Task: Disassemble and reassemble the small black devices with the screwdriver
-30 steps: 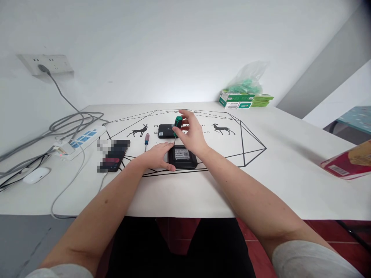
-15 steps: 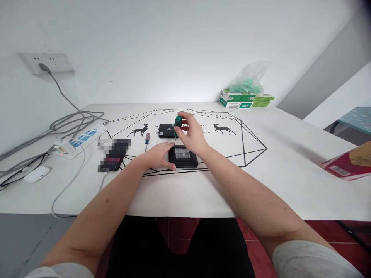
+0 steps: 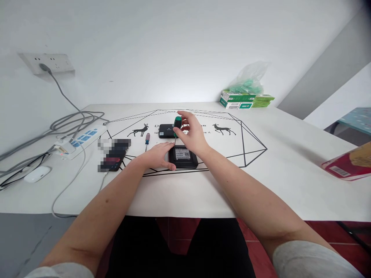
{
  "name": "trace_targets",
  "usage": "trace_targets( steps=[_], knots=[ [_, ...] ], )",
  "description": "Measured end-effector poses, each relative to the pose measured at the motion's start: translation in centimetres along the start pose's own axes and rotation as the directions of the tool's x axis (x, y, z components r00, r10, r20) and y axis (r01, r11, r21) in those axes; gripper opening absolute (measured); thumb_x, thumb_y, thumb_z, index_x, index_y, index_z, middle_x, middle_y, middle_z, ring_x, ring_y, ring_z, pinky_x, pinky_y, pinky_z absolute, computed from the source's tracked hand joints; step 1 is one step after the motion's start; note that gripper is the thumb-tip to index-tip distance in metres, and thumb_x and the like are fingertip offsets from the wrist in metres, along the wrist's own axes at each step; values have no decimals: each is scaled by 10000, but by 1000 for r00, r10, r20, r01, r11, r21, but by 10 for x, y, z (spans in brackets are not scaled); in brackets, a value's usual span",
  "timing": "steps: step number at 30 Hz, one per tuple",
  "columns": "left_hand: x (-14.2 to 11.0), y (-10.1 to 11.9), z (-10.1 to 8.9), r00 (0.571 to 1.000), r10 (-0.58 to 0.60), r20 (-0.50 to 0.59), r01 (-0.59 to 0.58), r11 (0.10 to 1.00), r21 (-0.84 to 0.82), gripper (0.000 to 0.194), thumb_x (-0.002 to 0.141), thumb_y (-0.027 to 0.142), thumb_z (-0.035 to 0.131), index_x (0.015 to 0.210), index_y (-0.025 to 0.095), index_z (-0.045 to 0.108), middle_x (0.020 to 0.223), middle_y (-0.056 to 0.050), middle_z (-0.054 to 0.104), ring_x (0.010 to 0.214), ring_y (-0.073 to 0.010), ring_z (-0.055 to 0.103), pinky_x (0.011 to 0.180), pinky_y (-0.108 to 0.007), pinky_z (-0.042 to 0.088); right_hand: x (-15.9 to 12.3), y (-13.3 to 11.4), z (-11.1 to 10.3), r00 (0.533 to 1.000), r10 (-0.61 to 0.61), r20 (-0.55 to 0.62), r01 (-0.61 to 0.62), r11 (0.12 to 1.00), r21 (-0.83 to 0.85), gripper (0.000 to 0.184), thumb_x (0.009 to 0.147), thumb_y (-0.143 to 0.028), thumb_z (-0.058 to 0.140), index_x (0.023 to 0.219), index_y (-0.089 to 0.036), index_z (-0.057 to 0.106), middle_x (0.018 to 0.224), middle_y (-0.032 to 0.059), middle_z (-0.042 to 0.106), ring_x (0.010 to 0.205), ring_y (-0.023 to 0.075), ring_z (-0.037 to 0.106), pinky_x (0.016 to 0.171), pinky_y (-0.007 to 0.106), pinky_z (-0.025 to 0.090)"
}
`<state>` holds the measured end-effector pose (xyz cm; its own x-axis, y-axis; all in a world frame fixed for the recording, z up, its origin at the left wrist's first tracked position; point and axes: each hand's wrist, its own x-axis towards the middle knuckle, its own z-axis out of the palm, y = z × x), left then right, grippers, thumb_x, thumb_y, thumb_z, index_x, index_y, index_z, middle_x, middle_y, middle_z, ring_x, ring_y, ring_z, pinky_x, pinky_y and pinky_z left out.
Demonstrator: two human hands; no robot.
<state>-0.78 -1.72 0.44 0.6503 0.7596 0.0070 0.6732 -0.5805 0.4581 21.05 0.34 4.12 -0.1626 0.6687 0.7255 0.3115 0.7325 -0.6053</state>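
Observation:
A black electronic device case (image 3: pixel 183 157) with a white printed label lies flat on the table. My left hand (image 3: pixel 159 155) grips its left side, thumb at the near corner and fingers toward the far corner. In my right hand (image 3: pixel 193 133) is a green-and-black screwdriver (image 3: pixel 177 122), held upright by the handle between thumb and fingers. Its shaft points down to the far left corner of the case; the tip is hidden by my fingers. Behind it sits a flat black cover (image 3: pixel 166 131) with a small label. A second screwdriver (image 3: pixel 147 139) with a red-and-blue handle lies left of my left hand.
A phone (image 3: pixel 117 154), partly pixelated, lies left with a cable. Farther left are a power strip (image 3: pixel 87 138), tangled grey cables and a white earbud case (image 3: pixel 37 174). Green-and-white boxes (image 3: pixel 237 99) with a plastic bag stand back right. A red-and-yellow package (image 3: pixel 346 164) stands at the right edge.
The fingers of my right hand have shifted slightly around the screwdriver handle, and the handle has turned a little. My left hand and the case stay in place.

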Motion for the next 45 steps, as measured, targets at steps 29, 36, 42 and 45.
trace_targets(
  steps=[29,36,42,45],
  knots=[
    [9,9,0,923,13,-386,-3,1000,25,205,1035,329,531,1027,246,718,1139,-101,748,1161,-313,684,1101,-491,539,2,-3,-1,988,45,-146,-31,995,100,460,958,-317,673,1403,-325,557,1393,99,653,1161,263,696,886,457,699],
    [13,-17,-1,874,-195,-446,265,959,101,220,1067,248,546,1042,239,764,1197,-115,748,1209,-354,646,1158,-571,461,2,1,-2,983,21,-184,-7,997,77,428,978,-353,654,1387,-333,531,1360,87,644,1142,241,687,885,426,692],
    [14,-29,-2,834,-309,-458,393,914,99,389,1043,212,474,1251,211,804,1254,-182,741,1297,-416,621,1139,-624,488,2,-2,-2,984,9,-179,3,998,69,432,962,-365,671,1376,-340,552,1354,86,650,1149,258,681,889,460,690],
    [8,-19,-2,845,-235,-481,297,953,57,473,1074,283,416,1395,183,749,1334,-175,733,1355,-386,619,1223,-589,458,2,-3,-2,982,8,-189,5,997,71,428,953,-346,667,1367,-337,560,1336,84,655,1127,254,682,865,448,689]
  ],
)
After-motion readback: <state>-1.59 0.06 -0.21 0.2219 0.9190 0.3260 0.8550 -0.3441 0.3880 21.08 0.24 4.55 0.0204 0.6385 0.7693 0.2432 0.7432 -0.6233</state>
